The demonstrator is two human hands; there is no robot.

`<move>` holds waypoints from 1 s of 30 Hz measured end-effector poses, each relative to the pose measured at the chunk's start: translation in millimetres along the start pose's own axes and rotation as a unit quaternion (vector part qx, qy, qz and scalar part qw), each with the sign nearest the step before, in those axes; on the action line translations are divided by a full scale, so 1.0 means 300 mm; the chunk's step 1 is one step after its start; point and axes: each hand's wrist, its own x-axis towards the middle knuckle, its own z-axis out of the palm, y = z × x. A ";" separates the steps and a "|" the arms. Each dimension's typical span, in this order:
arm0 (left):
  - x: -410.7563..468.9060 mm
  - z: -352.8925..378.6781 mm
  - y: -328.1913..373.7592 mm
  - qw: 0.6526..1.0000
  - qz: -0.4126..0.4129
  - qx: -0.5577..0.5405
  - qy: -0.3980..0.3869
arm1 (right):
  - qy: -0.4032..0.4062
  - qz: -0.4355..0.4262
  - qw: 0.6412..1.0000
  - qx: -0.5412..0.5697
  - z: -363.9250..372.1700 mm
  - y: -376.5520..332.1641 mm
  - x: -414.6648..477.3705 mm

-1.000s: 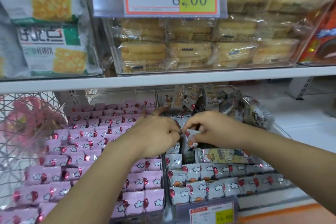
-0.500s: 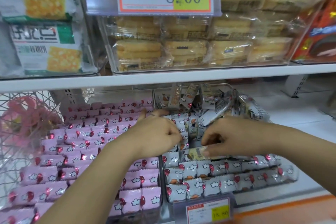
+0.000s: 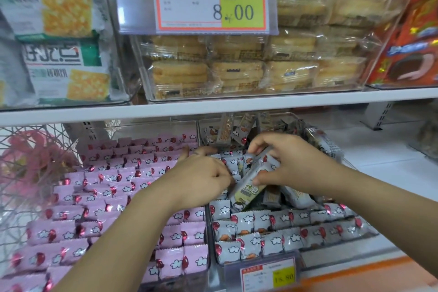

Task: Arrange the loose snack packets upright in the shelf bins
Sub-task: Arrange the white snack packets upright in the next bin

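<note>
In the clear plastic shelf bin (image 3: 211,239), the front rows of small grey-white foil packets (image 3: 272,223) stood upright, while a heap of loose packets (image 3: 237,133) lay jumbled at its back, so much sorting seemed left. Over the bin's middle the right hand (image 3: 298,163) pinched a tilted grey-white snack packet (image 3: 251,187) between thumb and fingers. The left hand (image 3: 199,178) curled against the rows by the bin's left wall; whether it gripped anything could not be told.
</note>
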 end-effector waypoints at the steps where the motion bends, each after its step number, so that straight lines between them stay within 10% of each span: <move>1: 0.002 0.002 -0.003 1.000 0.000 0.001 -0.001 | 0.008 0.002 1.000 0.014 0.001 -0.002 0.001; 25: -0.005 -0.001 -0.007 1.000 0.003 -0.010 -0.006 | -0.178 0.046 0.982 0.033 0.088 -0.006 -0.006; 30: -0.024 -0.024 0.020 1.000 0.004 -0.003 0.004 | 0.003 0.059 0.986 0.153 -0.001 -0.002 -0.102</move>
